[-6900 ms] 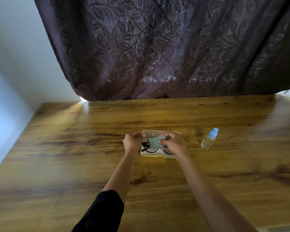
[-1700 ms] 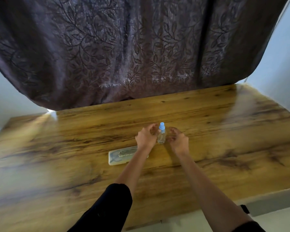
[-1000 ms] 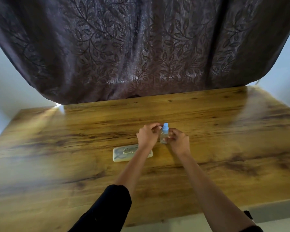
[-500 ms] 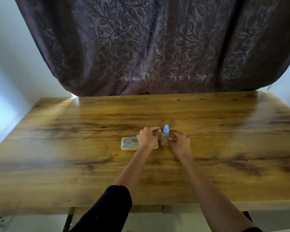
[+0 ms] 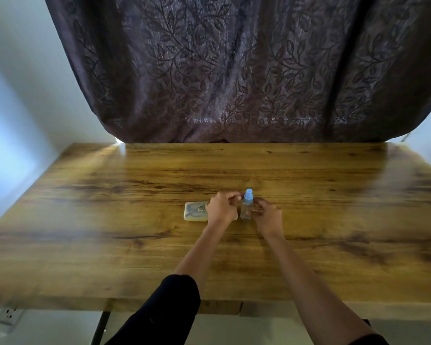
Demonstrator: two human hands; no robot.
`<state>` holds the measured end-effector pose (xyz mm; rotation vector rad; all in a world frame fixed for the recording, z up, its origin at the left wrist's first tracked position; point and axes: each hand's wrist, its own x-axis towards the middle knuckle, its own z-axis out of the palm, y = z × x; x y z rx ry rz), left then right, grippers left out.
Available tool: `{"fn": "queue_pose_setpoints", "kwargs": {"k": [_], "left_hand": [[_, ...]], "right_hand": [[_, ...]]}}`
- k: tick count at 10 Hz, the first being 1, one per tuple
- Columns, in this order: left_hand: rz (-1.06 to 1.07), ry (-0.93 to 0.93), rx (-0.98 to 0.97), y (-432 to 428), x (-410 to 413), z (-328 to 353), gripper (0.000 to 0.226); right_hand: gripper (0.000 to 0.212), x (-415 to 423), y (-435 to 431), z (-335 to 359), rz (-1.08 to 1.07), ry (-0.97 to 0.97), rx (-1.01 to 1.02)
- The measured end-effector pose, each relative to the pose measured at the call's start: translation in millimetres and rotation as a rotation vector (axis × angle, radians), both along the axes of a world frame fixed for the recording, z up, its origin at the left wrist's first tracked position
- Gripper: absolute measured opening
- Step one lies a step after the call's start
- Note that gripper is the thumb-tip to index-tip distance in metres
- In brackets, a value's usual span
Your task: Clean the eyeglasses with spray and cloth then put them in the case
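A small clear spray bottle (image 5: 246, 210) with a blue cap stands upright on the wooden table (image 5: 110, 245). My left hand (image 5: 220, 209) is curled at its left, fingertips pinching at the cap. My right hand (image 5: 268, 216) is curled at its right, fingers against the clear body. Just left of the bottle lies the pale translucent eyeglass case (image 5: 195, 211), lid down, partly under my left hand. Dark frames show faintly through the lid. No cloth is visible.
A dark leaf-patterned curtain (image 5: 234, 70) hangs behind the table's far edge. White walls stand on both sides. A wall socket (image 5: 8, 316) shows below the near left edge of the table.
The case, open 6.9 s ago with glasses and cloth at my hands, now lies closed. The bottle stands beside it between both hands. Over the last second only the view shifted.
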<state>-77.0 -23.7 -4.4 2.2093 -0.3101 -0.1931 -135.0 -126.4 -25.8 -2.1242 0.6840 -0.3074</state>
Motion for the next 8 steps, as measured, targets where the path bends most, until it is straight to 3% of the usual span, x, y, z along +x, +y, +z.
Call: {"fn": "queue_pose_setpoints", "kwargs": {"k": [5,8], "left_hand": [[0.023,-0.051,-0.002,3,-1,-5,0.023],[0.062,-0.124,-0.042,3,-10,1,0.025]], "right_hand": [[0.045,-4,1,6,0.024,0.016,0.008],[0.042,-8,2,21,-0.005,-0.147,-0.046]]}}
